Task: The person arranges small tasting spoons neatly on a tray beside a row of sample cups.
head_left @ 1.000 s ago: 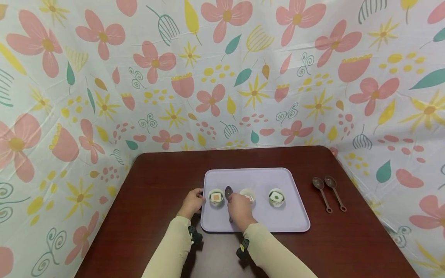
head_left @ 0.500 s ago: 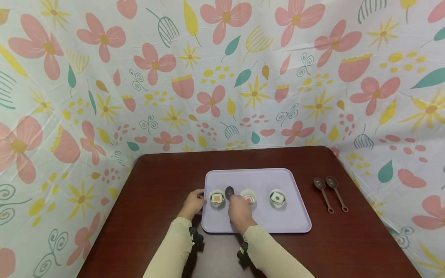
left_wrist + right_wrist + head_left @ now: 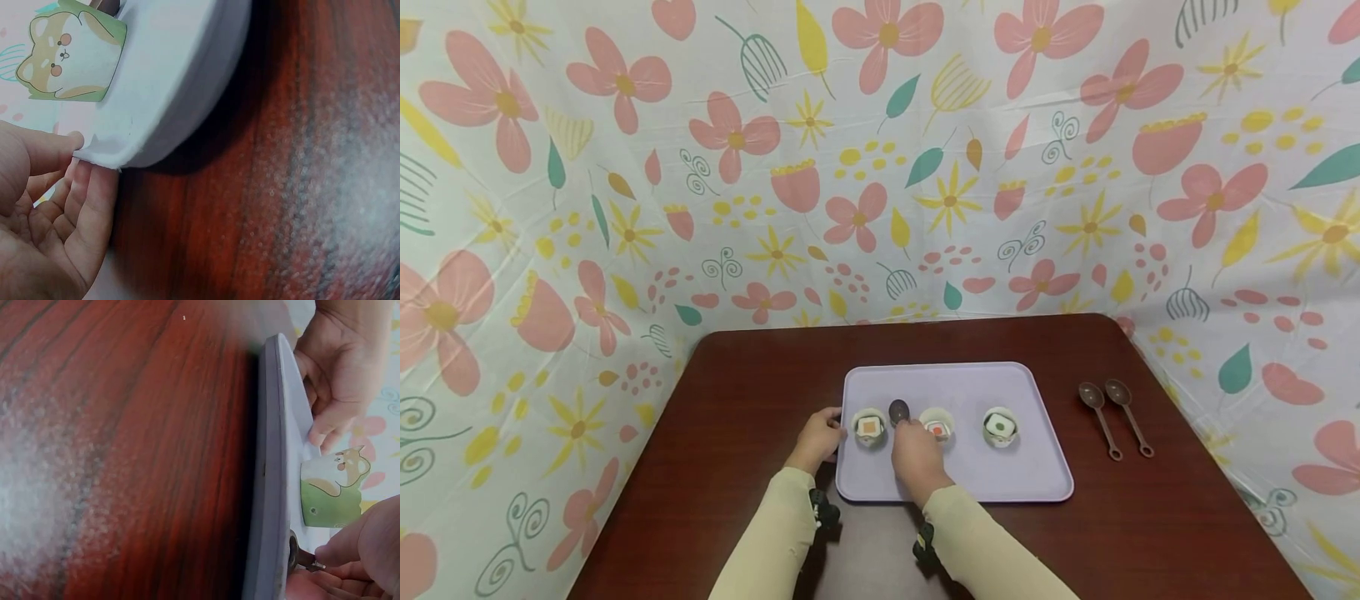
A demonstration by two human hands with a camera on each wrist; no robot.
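The left hand [image 3: 817,438] pinches the lilac tray [image 3: 1000,477], fingers near a cup [image 3: 870,440] (only the wrist views show its cartoon dog [image 3: 78,53]); the right hand [image 3: 917,457] pinches a brown spoon [image 3: 898,411], bowl just beyond the fingers.

Cup [image 3: 81,62]: cartoon animal print; no lettering or number can be read.
Tray [image 3: 992,475]: no readable marking.
Held spoon [image 3: 898,410]: no readable marking.
Spoon pair [image 3: 1103,426]: no readable marking.
Right wrist camera [image 3: 923,543]: yellow mark, too small to read.
Backdrop cloth [image 3: 880,150]: floral print; no readable text.
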